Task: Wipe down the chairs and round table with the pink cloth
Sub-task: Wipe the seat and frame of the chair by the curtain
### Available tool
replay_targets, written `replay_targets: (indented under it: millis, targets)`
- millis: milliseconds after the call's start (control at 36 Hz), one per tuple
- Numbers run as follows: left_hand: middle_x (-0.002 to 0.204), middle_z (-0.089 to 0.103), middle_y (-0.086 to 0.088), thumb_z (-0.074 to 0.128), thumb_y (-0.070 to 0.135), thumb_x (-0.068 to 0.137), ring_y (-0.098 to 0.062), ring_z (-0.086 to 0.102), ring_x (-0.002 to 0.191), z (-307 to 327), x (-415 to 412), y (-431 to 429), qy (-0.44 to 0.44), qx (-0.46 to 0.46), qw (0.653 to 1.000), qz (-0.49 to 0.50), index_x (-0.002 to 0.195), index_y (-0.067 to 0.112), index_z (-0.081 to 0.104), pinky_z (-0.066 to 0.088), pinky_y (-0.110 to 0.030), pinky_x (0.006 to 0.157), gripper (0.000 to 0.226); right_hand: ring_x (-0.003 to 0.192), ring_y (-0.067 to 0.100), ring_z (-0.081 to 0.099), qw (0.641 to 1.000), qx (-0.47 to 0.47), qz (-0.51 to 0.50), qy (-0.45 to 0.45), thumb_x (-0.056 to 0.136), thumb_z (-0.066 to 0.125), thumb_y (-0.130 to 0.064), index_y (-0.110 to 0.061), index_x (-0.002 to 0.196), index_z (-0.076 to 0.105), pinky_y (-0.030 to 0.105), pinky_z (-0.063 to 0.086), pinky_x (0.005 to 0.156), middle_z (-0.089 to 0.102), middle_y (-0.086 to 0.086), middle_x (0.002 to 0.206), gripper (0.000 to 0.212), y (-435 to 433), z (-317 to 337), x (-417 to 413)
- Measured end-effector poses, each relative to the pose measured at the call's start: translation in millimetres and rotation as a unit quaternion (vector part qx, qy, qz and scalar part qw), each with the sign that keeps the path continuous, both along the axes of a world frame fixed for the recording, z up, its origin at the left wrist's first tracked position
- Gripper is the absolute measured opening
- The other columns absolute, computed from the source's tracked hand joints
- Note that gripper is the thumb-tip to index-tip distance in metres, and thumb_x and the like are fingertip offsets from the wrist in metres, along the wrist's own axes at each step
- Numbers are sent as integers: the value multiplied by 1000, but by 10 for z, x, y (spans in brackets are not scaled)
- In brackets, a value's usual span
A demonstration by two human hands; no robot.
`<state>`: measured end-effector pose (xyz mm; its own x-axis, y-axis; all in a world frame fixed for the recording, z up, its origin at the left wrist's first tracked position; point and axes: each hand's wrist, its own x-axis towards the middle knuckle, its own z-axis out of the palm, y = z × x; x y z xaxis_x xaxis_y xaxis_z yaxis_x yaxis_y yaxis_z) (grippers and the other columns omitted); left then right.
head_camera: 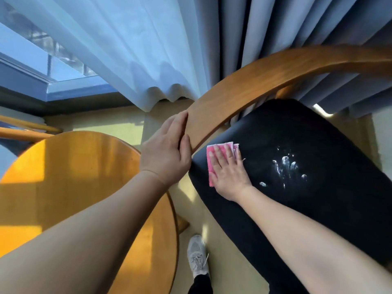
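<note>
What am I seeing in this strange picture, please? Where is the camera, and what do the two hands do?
The camera sits on a person's head and looks down, so the arms seem very long. The right hand presses a pink cloth flat on the black chair seat, beside some white marks. The left hand grips the end of the chair's curved wooden backrest. The round wooden table is at the left, curtains behind, one shoe below.

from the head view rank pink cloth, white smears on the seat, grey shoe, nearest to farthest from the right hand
1. pink cloth: under the right hand, touching it.
2. white smears: on the black seat, to the hand's right.
3. grey shoe: on the floor, below.
</note>
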<state>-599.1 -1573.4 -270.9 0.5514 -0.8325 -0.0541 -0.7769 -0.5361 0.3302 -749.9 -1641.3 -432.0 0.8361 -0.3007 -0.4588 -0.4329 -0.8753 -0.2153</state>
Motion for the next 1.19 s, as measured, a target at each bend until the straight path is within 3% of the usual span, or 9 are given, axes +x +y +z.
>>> replay_targets:
  millis: [111,194,278,389,611,750,889,1028,1195]
  targets:
    - [134,49,4,41,31,95,-17,57,99,-10,-16,4,-18,6,1000,-8,141,24,35,52,-35,74,47,148,41,-5,999,6,-20,-30,101,19,-40,-7,154,9,61,-9,116,5,16,162,64,-85,9,400]
    - [136,48,5,37,33,95,-17,57,103,-23,-23,13,-22,6,1000,-10,142,24,34,53,-38,75,48,140,44,25,999,-13,-26,-46,98,28,-39,-2,136,48,61,4,117,43,22,144,57,-104,-3,627]
    - [136,48,5,37,33,95,-18,57,103,-38,-30,31,-25,3,1000,-16,142,24,34,53,-38,75,48,133,44,35,997,-39,-32,-55,96,29,-40,-3,124,58,61,12,116,54,22,132,55,-39,-32,668]
    - [136,48,3,40,31,95,-20,58,102,-50,-38,35,-36,4,999,-21,142,22,34,53,-37,75,48,138,47,26,995,-59,-28,-74,97,28,-40,-2,134,48,62,9,116,44,22,141,57,86,-103,535]
    - [141,42,-2,41,32,95,-22,55,107,-43,-50,29,-47,24,998,-31,145,19,29,53,-37,75,53,148,37,-13,994,-16,70,-87,100,28,-46,-8,154,-4,59,-10,116,-5,14,163,74,559,-265,-87]
    - [150,35,-11,37,29,93,-25,31,138,-40,-13,13,-90,30,987,-133,145,11,36,20,-35,114,55,135,34,-40,993,-25,99,-60,102,21,-47,-10,149,-21,58,-22,112,-35,11,150,73,672,-288,-228]
    - [153,28,-6,34,29,96,-18,19,144,-50,7,10,-96,56,976,-186,147,13,33,11,-36,119,53,148,35,-16,991,-8,121,-55,98,17,-40,-12,153,-6,57,-11,117,-10,9,161,66,524,-324,-207]
    - [153,28,-6,31,31,96,-18,19,144,-40,1,15,-93,59,976,-187,147,13,32,14,-38,118,54,148,32,-16,981,-14,185,-59,101,21,-45,-16,148,-14,52,-18,116,-22,3,154,66,220,-262,-131]
    - [153,28,-7,34,29,94,-17,19,143,-59,15,15,-106,53,975,-190,147,12,33,12,-35,118,55,149,34,8,996,-48,44,-59,99,26,-39,-11,155,17,51,-7,120,13,8,163,62,-413,-178,205]
